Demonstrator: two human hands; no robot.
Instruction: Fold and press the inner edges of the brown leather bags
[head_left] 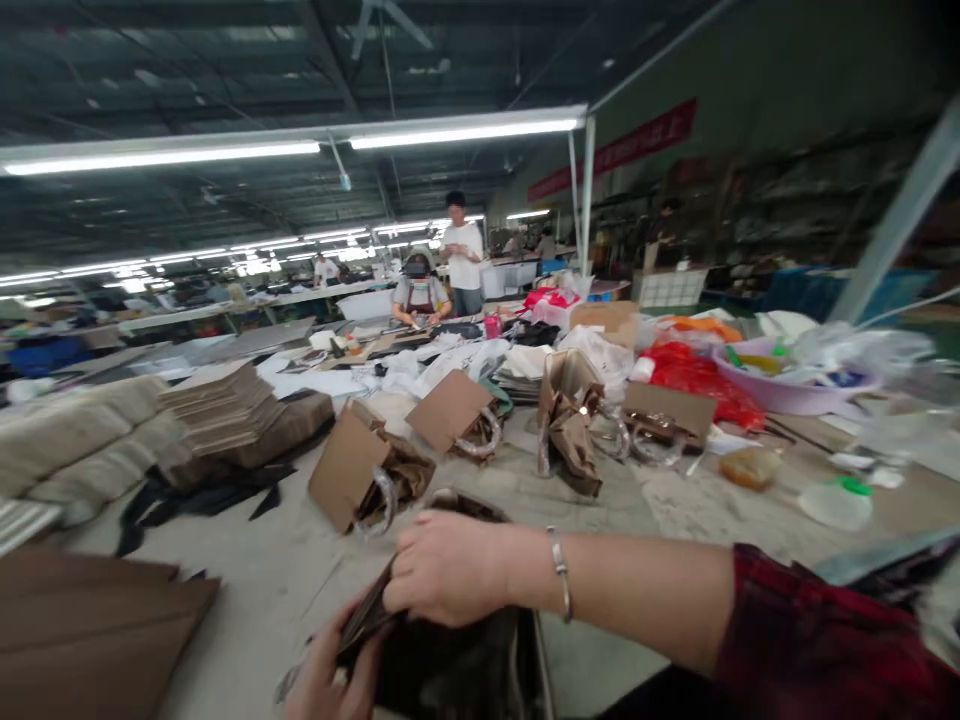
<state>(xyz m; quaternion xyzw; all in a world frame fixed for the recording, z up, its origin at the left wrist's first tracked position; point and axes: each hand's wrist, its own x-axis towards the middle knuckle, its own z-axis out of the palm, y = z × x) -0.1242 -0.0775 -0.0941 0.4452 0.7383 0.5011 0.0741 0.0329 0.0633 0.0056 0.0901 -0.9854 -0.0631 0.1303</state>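
A dark brown handbag [536,660] is right in front of me at the bottom of the view, its mouth turned up and its inside in shadow. My left hand [330,675] pinches the bag's left edge between thumb and fingers. Across the bag reaches my right hand [450,565], wearing a silver bracelet, its fingers curled over the upper left part of the same rim. What lies under those fingers is hidden. Just beyond, a brown bag with a wrapped ring handle [375,500] rests on the table.
More brown bags [566,410] stand farther back. Stacked brown panels [225,405] and black scraps [202,505] lie left, with large brown sheets [90,625] nearer. To the right are a lilac basin [795,390], red plastic [686,380] and a green-capped container [836,503]. Two people [461,255] are across the table.
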